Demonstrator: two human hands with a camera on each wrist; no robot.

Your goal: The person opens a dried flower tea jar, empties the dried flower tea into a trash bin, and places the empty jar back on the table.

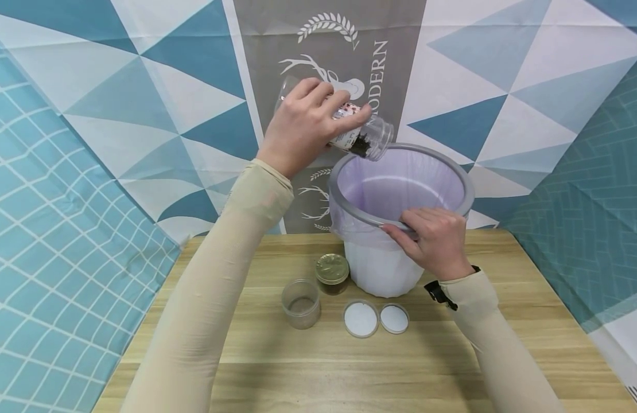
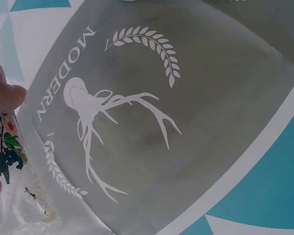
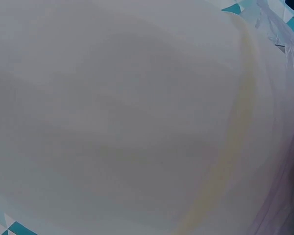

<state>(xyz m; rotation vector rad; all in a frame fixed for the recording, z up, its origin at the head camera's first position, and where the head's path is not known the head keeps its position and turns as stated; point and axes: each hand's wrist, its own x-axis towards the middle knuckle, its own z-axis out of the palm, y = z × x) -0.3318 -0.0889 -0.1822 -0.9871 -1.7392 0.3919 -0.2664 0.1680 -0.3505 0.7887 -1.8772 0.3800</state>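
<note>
My left hand [image 1: 308, 123] grips a clear plastic jar [image 1: 367, 137] with a flowered label, tipped on its side with its open mouth over the far left rim of a white bin [image 1: 383, 269]. Dark bits lie at the jar's mouth. The bin has a grey rim [image 1: 465, 186] and a pale purple liner. My right hand [image 1: 434, 241] holds the bin's near rim, fingers curled over the edge. In the left wrist view a fingertip [image 2: 5, 98] presses the jar's label [image 2: 7, 142]. The right wrist view is filled by the bin's white wall [image 3: 137, 117].
On the wooden table [image 1: 349, 367] in front of the bin stand an empty clear jar [image 1: 300, 303], a small jar with a gold lid [image 1: 332, 273] and two white lids [image 1: 361, 319] lying flat. A patterned cloth backdrop [image 1: 194, 86] hangs behind the table.
</note>
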